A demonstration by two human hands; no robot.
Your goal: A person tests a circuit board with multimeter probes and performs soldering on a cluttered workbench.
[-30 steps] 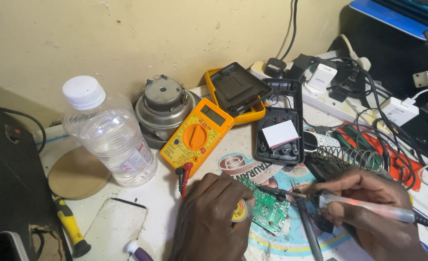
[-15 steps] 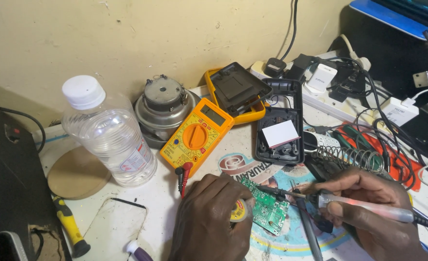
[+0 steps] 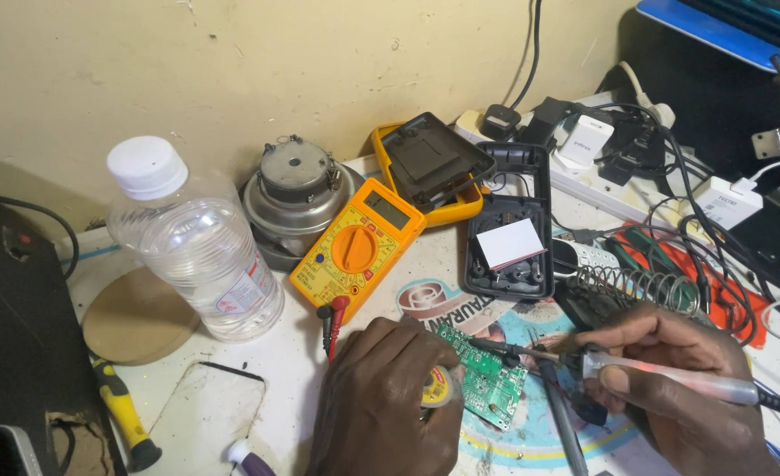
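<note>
Two hands at work: left hand (image 3: 381, 397) clenches a small solder spool (image 3: 436, 388), pinning the green circuit board (image 3: 487, 386) beside its grip; right hand (image 3: 672, 379) grasps the translucent-handled soldering iron (image 3: 672, 377), tip angled onto the board.

Single head view, close, looking steeply down at cluttered workbench (image 3: 178, 414) against wall.
</note>
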